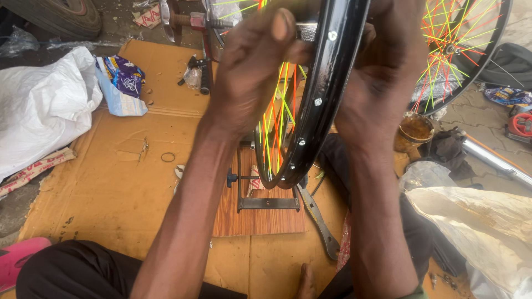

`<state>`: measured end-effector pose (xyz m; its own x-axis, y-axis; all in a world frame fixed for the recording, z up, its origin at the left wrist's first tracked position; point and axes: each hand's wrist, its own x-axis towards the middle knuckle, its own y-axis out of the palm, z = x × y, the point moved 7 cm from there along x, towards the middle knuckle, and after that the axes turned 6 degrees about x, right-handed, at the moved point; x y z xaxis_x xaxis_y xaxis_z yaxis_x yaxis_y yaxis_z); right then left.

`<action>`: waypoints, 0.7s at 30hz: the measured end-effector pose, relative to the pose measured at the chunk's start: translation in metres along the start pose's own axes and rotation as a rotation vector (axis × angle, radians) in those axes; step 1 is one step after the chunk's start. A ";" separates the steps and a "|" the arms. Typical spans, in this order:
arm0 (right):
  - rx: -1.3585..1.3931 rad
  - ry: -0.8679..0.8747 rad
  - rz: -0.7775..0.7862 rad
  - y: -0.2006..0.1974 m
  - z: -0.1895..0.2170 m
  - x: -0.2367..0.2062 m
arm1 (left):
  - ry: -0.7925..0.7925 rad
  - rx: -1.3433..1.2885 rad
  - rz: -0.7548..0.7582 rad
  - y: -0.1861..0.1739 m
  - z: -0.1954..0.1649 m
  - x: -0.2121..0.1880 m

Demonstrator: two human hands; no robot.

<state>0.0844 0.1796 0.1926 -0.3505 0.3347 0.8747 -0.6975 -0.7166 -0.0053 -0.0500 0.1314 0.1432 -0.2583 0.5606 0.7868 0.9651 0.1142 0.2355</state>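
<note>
Hands first: my left hand (252,72) is curled, its fingers bent in against the near side of the black wheel rim (318,94) and the thumb raised toward the top edge; whether it pinches something small I cannot tell, as the fingertips are blurred. My right hand (385,77) is wrapped around the far side of the same rim, fingers closed over it, so the rim stands upright between the two hands. I see neon yellow, green and orange spokes (277,119) running inside the rim, and small silver nipples along its inner face. The rim sits in a dark metal truing stand (266,202) on a wooden board (257,221), which lies on a sheet of brown cardboard (111,182) spread on the ground. A flat metal wrench (318,221) lies just beside the stand, partly under the rim. A second wheel (463,47) with the same bright spokes leans at upper right, behind my right hand, near a small tin (414,132). A white sack (41,108) lies well off to the left, and a crumpled plastic bag (482,221) at lower right.
</note>
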 end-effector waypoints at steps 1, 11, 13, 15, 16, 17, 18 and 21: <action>0.040 0.092 -0.068 -0.005 -0.004 -0.002 | -0.005 0.046 -0.028 -0.001 0.004 0.001; 0.031 0.126 -0.048 0.009 -0.009 -0.010 | -0.132 0.549 -0.473 0.003 -0.021 -0.032; 0.106 0.155 -0.078 0.010 -0.015 -0.012 | -0.078 0.747 -0.516 0.011 -0.044 -0.057; 0.254 0.187 -0.121 0.008 -0.018 -0.015 | 0.115 1.011 -0.373 0.036 -0.068 -0.073; 0.350 0.201 -0.139 0.007 -0.018 -0.018 | 0.225 1.126 -0.269 0.052 -0.078 -0.081; 0.445 0.210 -0.160 0.006 -0.018 -0.021 | 0.221 1.170 -0.223 0.060 -0.080 -0.084; 0.474 0.169 -0.191 0.004 -0.015 -0.025 | 0.223 1.209 -0.175 0.066 -0.079 -0.083; 0.457 0.116 -0.194 0.002 -0.010 -0.043 | 0.242 1.234 -0.232 0.066 -0.079 -0.067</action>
<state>0.0915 0.1701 0.1497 -0.3264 0.5353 0.7791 -0.4209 -0.8203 0.3873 0.0281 0.0370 0.1510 -0.3005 0.2770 0.9127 0.2616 0.9441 -0.2004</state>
